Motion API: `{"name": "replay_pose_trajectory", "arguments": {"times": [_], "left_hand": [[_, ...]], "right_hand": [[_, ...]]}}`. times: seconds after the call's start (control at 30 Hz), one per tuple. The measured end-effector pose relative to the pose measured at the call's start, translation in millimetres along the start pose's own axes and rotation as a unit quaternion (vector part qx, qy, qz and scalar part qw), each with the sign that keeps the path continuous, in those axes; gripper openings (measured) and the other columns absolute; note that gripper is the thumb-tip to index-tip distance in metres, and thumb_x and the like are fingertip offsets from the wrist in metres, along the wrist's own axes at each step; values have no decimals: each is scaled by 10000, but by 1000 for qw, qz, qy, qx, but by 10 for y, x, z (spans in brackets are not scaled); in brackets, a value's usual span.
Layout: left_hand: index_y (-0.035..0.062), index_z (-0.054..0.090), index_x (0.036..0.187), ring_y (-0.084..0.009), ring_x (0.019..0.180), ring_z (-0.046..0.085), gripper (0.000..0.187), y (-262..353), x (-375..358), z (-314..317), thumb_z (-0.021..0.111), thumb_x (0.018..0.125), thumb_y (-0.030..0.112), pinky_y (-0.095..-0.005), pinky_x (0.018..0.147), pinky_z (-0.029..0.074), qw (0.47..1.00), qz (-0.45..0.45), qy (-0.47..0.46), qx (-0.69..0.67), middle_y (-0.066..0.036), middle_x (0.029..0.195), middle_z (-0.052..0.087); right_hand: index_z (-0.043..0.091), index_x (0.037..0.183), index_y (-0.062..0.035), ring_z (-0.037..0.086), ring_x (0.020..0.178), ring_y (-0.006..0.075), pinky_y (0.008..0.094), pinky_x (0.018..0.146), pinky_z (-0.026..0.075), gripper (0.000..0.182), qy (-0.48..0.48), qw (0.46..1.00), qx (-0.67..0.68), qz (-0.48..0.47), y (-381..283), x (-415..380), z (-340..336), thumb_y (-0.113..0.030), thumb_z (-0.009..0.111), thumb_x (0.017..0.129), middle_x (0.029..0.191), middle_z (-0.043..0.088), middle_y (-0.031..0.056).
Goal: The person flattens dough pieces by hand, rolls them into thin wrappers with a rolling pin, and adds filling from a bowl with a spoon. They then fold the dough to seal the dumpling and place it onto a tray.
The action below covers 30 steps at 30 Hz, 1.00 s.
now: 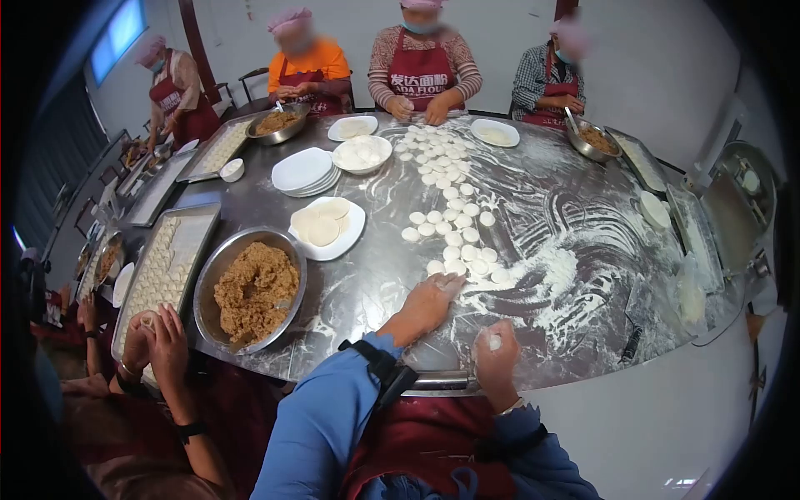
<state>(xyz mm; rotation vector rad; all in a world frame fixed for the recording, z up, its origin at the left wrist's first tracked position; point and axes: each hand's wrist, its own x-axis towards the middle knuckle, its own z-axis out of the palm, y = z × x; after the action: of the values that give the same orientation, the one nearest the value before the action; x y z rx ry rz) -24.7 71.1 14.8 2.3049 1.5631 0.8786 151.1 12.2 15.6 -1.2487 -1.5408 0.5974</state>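
My left hand (427,307) reaches forward over the floury table, its fingers stretched out at the near end of a cluster of small round dough pieces (477,267). The fingertips touch or lie just over the nearest pieces. My right hand (497,357) is closed near the table's front edge, with a white lump of dough (495,342) showing among its curled fingers. A shiny metal cylinder (442,380) lies along the front edge between my two forearms.
A steel bowl of brown filling (300,279) and a plate of flat wrappers (354,237) stand left. A co-worker's hands (158,337) work over a tray of dumplings (215,218). Stacked plates (302,171) and a flour bowl (362,155) sit behind. A dark-handled tool (632,343) lies right.
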Motion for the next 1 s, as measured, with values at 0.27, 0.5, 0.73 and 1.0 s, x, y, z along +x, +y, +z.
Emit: {"name": "replay_pose_trajectory", "arguments": {"times": [0.27,0.5,0.73,1.0], "left_hand": [[76,590,967,-308,887,579,268,70,-518,-130,636,703,76,-397,756,475,986,-99,-58,118,-109,928,574],[63,594,810,-284,760,605,159,257,-694,-235,698,690,74,-366,683,465,964,-180,-156,-118,-112,770,616],[84,604,821,-348,777,606,77,354,-544,25,566,788,143,-428,701,474,980,-160,-110,-40,-155,748,624],[64,554,861,-358,762,601,93,396,-724,-141,560,809,141,-448,675,467,973,-163,-147,-69,-154,767,615]], "right_hand": [[485,780,-30,572,635,380,395,574,447,109,-14,1000,20,16,-18,-64,-58,-63,589,779,670,538,175],[477,780,-25,546,590,356,383,554,432,120,-48,998,31,-15,-278,26,-136,-72,587,779,634,503,151],[465,782,-13,572,609,289,372,570,435,156,-25,997,-25,-73,-73,540,356,-122,571,816,645,522,155],[445,748,-49,479,523,121,278,447,385,147,0,999,47,-4,73,39,90,-81,568,822,588,491,58]]}}
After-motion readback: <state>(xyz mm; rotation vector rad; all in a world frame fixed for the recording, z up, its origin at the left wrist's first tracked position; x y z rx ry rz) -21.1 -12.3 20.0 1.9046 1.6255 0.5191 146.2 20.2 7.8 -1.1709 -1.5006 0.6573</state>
